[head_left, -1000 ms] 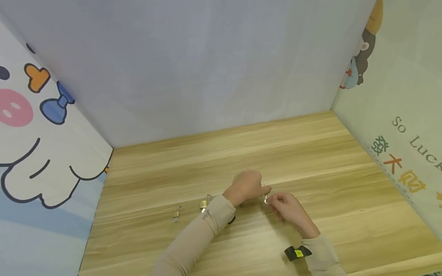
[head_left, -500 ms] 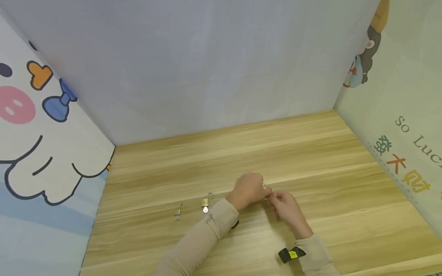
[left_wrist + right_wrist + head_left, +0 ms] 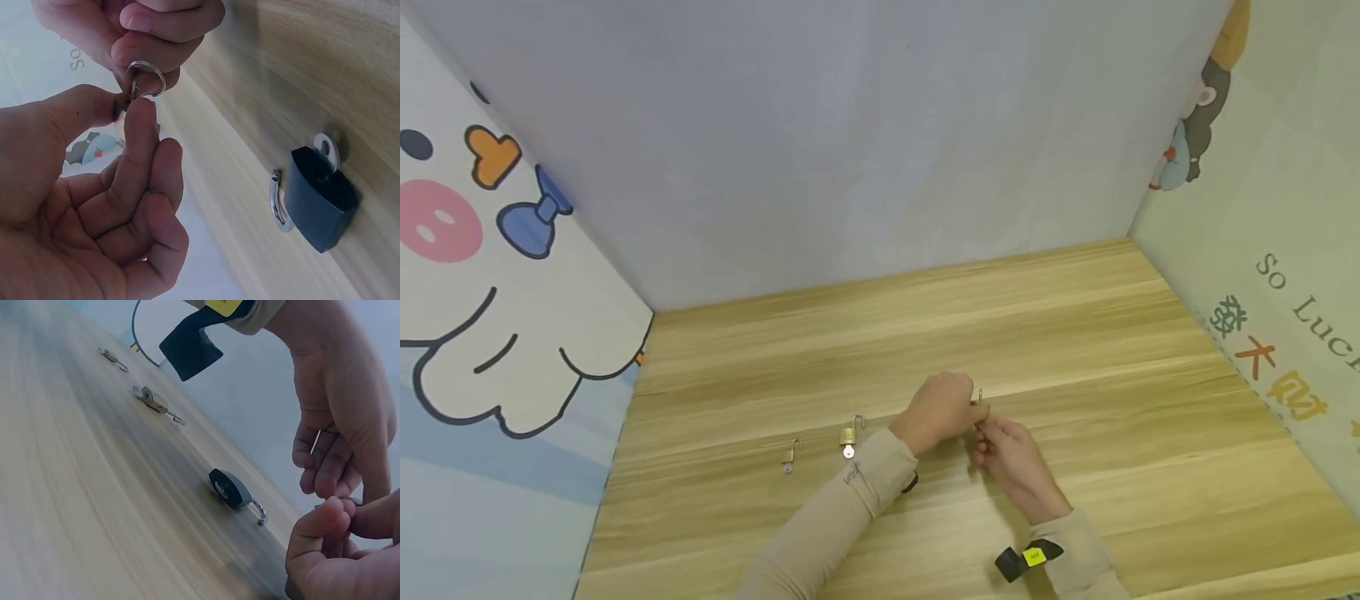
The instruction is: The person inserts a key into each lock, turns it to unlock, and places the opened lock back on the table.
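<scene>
In the head view my left hand (image 3: pixel 942 406) holds a small padlock, and only its metal shackle (image 3: pixel 980 394) shows above the thumb. The lock's body is hidden by the fingers. My right hand (image 3: pixel 1017 468) meets it from the right, thumb and forefinger pinching the key at the lock's lower end; the key is mostly covered. Between the hands a metal split ring (image 3: pixel 161 77) hangs in the left wrist view. Below them on the table lies a black padlock (image 3: pixel 320 199) with a key (image 3: pixel 327 149) in it and its shackle open.
Two more padlocks lie to the left on the wooden table (image 3: pixel 1075 333): a brass one (image 3: pixel 847 437) and a smaller one (image 3: pixel 788 458), both with shackles open and keys in. A grey back wall (image 3: pixel 865 150) and printed side panels enclose the table.
My right hand has turned at the wrist, rolling its fingers over at the key. The shackle above my left hand stands at a different angle. My left hand stays nearly in place.
</scene>
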### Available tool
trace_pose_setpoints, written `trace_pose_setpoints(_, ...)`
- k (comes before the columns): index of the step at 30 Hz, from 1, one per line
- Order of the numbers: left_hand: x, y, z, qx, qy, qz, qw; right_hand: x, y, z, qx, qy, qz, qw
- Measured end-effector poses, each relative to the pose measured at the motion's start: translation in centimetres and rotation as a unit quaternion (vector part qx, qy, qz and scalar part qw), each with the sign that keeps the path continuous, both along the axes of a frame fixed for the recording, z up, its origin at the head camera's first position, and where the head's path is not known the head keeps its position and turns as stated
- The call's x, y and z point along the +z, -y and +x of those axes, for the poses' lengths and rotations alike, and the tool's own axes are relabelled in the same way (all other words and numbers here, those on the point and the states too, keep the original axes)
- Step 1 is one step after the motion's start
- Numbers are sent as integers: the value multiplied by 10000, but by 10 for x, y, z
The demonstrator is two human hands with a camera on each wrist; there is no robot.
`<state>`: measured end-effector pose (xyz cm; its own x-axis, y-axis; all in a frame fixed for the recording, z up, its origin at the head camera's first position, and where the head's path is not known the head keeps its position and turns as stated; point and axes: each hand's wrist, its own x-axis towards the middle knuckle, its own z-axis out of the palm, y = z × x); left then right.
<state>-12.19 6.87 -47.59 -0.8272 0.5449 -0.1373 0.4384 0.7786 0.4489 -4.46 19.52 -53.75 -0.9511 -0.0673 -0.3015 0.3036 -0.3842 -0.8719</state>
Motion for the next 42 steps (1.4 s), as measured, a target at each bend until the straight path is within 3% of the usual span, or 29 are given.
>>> trace_pose_setpoints(3,2,1,0,43,57,-54,10000,0,-2,1,0,63,-118,9999)
trace_pose_setpoints(6,4,2,-1,82,50,-193,9998,0,-4,1,31,87,145,9999)
trace_pose_setpoints(9,6,3,-2,77,-5,-324,9994,1,-7,1,2,44,777,9970)
trace_pose_setpoints(12,7,3,-4,92,-3,-368,9993,4,-13,2,-48,-101,1735,9848)
trace_pose_setpoints(14,8,3,-4,85,29,-395,9992,6,-18,3,-39,-340,2513,9673)
trace_pose_setpoints(16,8,3,-4,72,64,-433,9990,9,-25,4,10,-705,3340,9399)
trace_pose_setpoints(19,8,1,-4,18,101,-535,9985,16,-35,6,24,-1436,4464,8832)
trace_pose_setpoints(22,7,0,-5,-30,71,-658,9978,24,-41,9,8,-1986,5236,8285)
trace_pose_setpoints(25,4,-2,-6,-79,3,-763,9971,30,-44,11,33,-2176,5580,8008)
trace_pose_setpoints(35,-15,-14,-11,-286,192,-1024,9941,34,-46,17,57,-2146,5802,7857)
trace_pose_setpoints(42,-23,-17,-13,-173,355,-1199,9920,32,-47,20,152,-2144,5885,7794)
